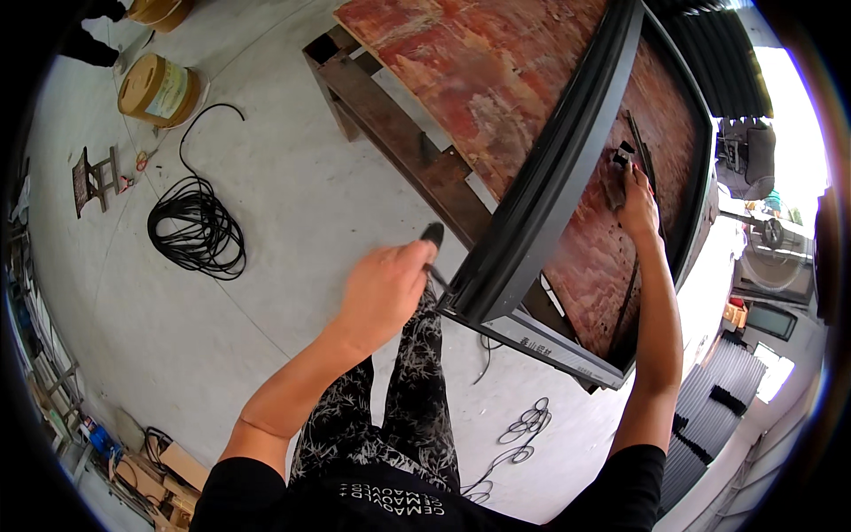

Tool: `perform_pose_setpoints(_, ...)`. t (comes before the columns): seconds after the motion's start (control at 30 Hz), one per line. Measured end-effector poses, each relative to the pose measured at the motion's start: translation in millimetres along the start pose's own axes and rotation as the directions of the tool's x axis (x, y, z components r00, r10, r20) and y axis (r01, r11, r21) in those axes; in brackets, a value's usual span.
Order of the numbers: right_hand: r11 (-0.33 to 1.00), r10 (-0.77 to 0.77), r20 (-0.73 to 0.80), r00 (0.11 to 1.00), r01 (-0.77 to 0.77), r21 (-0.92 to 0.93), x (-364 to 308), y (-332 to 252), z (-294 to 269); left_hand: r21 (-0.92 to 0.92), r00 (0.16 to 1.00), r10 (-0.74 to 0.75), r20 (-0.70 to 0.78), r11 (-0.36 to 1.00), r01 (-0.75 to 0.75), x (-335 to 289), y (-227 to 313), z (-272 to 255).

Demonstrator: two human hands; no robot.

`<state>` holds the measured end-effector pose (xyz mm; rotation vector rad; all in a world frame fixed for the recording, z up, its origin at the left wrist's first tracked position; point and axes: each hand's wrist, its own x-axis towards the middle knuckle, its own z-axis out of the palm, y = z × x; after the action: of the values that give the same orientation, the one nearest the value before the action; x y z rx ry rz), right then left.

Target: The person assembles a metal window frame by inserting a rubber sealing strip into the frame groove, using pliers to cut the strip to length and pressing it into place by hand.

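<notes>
A black metal profile frame point(567, 199) lies on a worn, red-stained wooden tabletop point(470, 71), its near corner sticking out over the edge. Beside that corner my left hand point(381, 288) is closed round a black-handled tool point(433, 234). A thin dark piece runs from below the fist toward the frame; blur hides its exact shape. My right arm reaches inside the frame, where my right hand point(636, 204) has its fingers drawn together low over the tabletop. A small black piece point(623, 153) is at its fingertips, next to a thin black strip point(640, 142). A bit of red shows by the fingers.
The table's brown steel underframe point(399, 142) runs along its left side. On the pale floor lie a coil of black cord point(197, 229) and a looser cable point(527, 421). A yellow bucket point(158, 90) and small stool point(93, 180) stand left. Ribbed dark panels point(709, 417) are at right.
</notes>
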<state>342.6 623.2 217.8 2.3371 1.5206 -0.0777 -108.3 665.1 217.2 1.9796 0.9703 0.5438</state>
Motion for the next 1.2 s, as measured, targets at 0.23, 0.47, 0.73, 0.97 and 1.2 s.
perform_pose_setpoints(0.23,0.994,-0.109,0.017,0.994,0.109,0.002,10.2,12.6,-18.9,-0.153,0.890,-0.369,0.269,0.895,0.418,-79.9,-12.2,11.7)
perform_pose_setpoints(0.47,0.966,-0.130,-0.124,0.984,0.154,0.209,28.4,56.7,24.2,-0.397,0.821,-0.534,0.204,0.721,0.568,-109.3,-6.6,68.1)
perform_pose_setpoints(0.73,0.977,-0.049,-0.251,0.967,0.098,0.188,17.0,86.5,36.0,-0.493,0.766,-0.633,0.110,0.635,0.595,-108.2,8.2,88.3)
perform_pose_setpoints(0.97,-0.234,0.190,0.214,0.958,-0.167,0.958,-66.7,70.6,-40.2,-0.367,0.778,-0.628,-0.016,0.727,0.580,-108.1,2.9,95.4)
perform_pose_setpoints(1.2,-0.255,-0.554,0.340,0.760,-0.543,0.800,-244.5,-82.4,-82.6,-0.303,0.812,-0.579,-0.070,0.788,0.536,-97.1,10.6,89.2)
